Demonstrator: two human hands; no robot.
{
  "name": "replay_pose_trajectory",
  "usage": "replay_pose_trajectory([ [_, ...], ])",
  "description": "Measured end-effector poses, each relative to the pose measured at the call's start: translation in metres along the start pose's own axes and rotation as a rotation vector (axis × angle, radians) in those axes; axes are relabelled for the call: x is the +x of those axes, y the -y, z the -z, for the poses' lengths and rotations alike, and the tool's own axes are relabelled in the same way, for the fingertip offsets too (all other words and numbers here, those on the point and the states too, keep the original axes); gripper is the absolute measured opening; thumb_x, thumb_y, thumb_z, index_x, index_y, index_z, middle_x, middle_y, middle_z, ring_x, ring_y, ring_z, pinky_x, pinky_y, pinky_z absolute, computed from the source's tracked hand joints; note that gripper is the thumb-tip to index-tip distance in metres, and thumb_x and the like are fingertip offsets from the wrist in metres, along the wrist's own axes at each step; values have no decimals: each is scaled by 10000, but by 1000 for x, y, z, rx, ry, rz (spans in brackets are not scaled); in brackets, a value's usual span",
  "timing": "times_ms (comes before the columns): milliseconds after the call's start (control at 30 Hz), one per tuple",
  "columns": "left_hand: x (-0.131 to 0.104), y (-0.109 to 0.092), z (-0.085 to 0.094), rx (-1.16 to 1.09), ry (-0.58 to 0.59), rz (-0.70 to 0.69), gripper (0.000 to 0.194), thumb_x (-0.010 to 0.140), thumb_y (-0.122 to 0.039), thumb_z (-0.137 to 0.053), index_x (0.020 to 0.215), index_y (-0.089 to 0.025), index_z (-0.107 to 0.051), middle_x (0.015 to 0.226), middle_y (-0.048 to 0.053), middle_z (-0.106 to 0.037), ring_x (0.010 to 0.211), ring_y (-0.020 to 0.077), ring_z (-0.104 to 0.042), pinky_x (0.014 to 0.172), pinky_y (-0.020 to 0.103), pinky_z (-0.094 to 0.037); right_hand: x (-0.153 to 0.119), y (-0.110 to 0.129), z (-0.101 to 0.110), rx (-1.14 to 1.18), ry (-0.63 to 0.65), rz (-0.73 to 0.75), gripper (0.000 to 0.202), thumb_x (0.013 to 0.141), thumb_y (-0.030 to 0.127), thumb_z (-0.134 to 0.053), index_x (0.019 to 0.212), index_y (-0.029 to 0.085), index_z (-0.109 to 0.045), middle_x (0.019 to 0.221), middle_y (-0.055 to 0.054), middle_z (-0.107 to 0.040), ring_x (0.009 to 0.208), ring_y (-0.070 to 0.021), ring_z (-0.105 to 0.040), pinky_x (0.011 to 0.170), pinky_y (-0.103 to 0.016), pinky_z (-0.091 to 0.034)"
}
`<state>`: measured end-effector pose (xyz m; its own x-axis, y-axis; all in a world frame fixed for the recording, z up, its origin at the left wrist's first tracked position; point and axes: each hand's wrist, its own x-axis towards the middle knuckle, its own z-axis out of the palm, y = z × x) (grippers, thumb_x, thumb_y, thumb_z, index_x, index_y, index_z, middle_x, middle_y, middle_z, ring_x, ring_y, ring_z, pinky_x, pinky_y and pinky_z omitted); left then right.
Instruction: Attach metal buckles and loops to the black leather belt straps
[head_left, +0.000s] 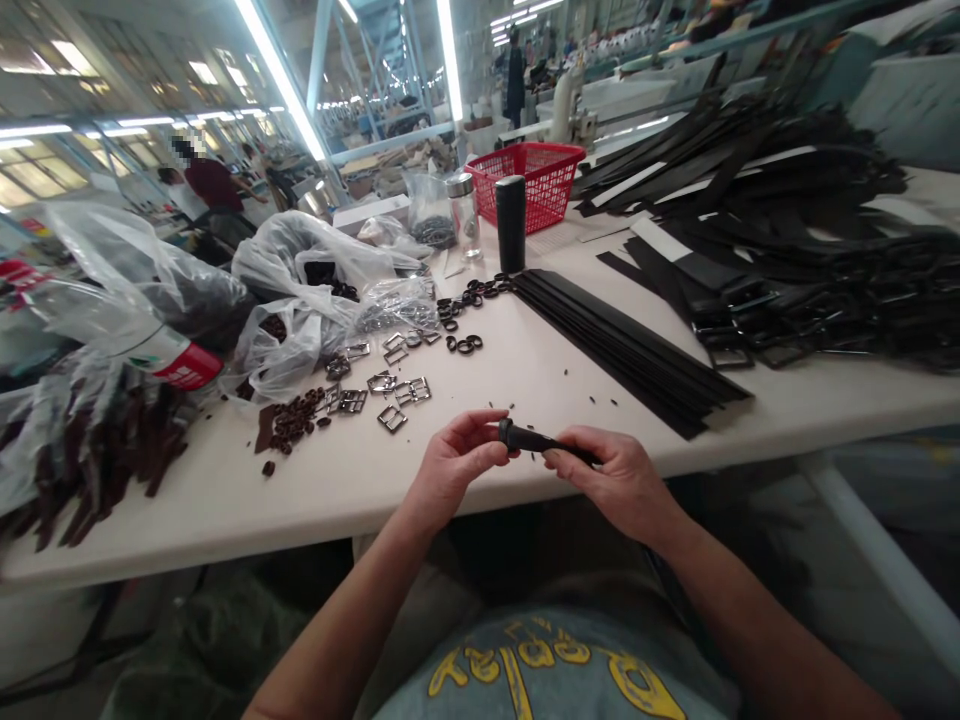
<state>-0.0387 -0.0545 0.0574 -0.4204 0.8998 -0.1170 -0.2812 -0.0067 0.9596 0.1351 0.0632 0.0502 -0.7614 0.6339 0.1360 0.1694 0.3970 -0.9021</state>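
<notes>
A black belt strap (534,440) is held above the table's front edge, between my two hands. A dark belt loop (505,431) sits around its left end. My left hand (461,460) closes on this loop, thumb below and fingers above. Farther along the strap, my right hand (619,480) grips it with the thumb on top; the rest of the strap is mostly hidden behind that hand and arm. Beyond my hands lie several black belt loops (465,345) and loose metal buckles (391,417). A row of black straps (615,350) lies flat to the right.
Plastic bags (300,270), a bottle with a red label (184,362) and brown loops (296,422) crowd the left. Behind stand a black cylinder (511,225), a glass jar (465,220) and a red basket (529,180). Buckled belts (817,290) are heaped at right.
</notes>
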Motion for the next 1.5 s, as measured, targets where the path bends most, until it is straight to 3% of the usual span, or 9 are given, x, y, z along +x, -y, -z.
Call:
replay_pose_trajectory([
  [233, -3, -4, -4, 143, -16, -28, 344, 661, -236, -817, 983, -176, -711, 792, 21, -727, 704, 141, -666, 725, 276, -535, -5, -1, -2, -143, -35, 102, 214, 893, 333, -569, 760, 196, -668, 684, -2, -658, 631, -155, -575, 614, -259, -431],
  [400, -3, 10, -6, 230, -86, -108, 296, 702, -174, -735, 996, -165, -700, 806, 21, -724, 693, 129, -664, 719, 263, -556, -11, -3, -11, -227, -99, 191, 177, 907, 274, -549, 780, 208, -653, 724, -15, -672, 669, -162, -607, 641, -262, -440],
  [633, -9, 34, -13, 386, -256, -265, 301, 821, -246, -673, 1113, -230, -741, 1098, 52, -745, 971, 185, -681, 918, 307, -539, -17, -11, -31, -454, -270, 257, 192, 932, 233, -528, 772, 197, -629, 726, -33, -645, 691, -175, -622, 673, -282, -422],
  [833, -13, 31, -17, 23, -287, -42, 366, 779, -450, -739, 1037, -192, -762, 1041, 76, -763, 848, 184, -696, 770, 298, -577, -20, -13, -33, -512, -291, 289, 213, 957, 224, -503, 778, 201, -615, 720, -34, -644, 694, -175, -622, 666, -280, -413],
  [967, -8, 30, -19, -256, -291, 139, 400, 571, -380, -894, 881, -175, -747, 913, 44, -751, 754, 135, -680, 712, 242, -553, -22, -14, -35, -506, -285, 295, 206, 958, 227, -511, 787, 196, -620, 736, -40, -653, 700, -174, -628, 676, -277, -426],
  [1100, -9, 37, -26, -365, -267, 205, 374, 509, -297, -925, 795, -177, -716, 845, 3, -727, 732, 103, -647, 714, 211, -522, -22, -14, -39, -524, -298, 320, 179, 943, 209, -529, 798, 189, -631, 765, -52, -674, 724, -187, -639, 670, -286, -429],
  [1367, -17, 38, -20, 120, -156, 29, 237, 766, -408, -746, 811, -175, -745, 789, 18, -696, 766, 158, -595, 777, 277, -484, -23, -13, -35, -490, -308, 330, 141, 927, 222, -530, 826, 194, -626, 795, -60, -691, 732, -198, -652, 662, -298, -461],
  [1433, -17, 29, -15, 261, -134, -30, 226, 776, -405, -723, 772, -180, -741, 782, 26, -670, 777, 173, -581, 758, 279, -473, -25, -15, -33, -348, -246, 252, 103, 905, 257, -575, 962, 199, -639, 902, -68, -717, 806, -214, -678, 712, -311, -504],
  [1500, -17, 22, -13, 350, -99, -80, 184, 758, -369, -734, 755, -186, -745, 775, 29, -653, 771, 177, -572, 733, 275, -458, -25, -16, -31, -182, -169, 161, 292, 874, 318, -636, 1145, 211, -613, 1049, -77, -725, 898, -231, -692, 785, -332, -537],
])
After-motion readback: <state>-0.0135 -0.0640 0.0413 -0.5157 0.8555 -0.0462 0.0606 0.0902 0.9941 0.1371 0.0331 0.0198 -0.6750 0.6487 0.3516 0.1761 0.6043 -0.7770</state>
